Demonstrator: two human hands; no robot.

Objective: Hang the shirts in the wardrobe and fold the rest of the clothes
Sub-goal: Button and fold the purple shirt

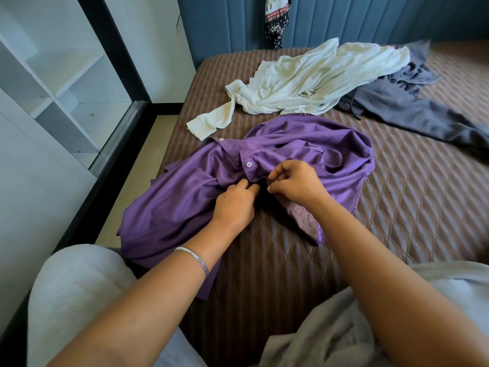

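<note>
A purple button-up shirt point(185, 197) lies crumpled on the brown quilted bed point(412, 207) in front of me. My left hand point(234, 205) pinches the shirt's front edge just below a white button. My right hand point(293, 185) pinches the facing edge of the same opening, fingers curled; the two hands almost touch. Behind the purple shirt lies a cream-white knit garment point(312, 83), and to its right a grey-blue garment point(412, 102) spreads toward the bed's right side.
A patterned dark cloth point(276, 19) hangs on the blue padded headboard point(370, 19). To the left stands a glass-fronted wardrobe point(66, 75) with white shelves, beside a narrow strip of floor. My grey-clad knees show at the bottom.
</note>
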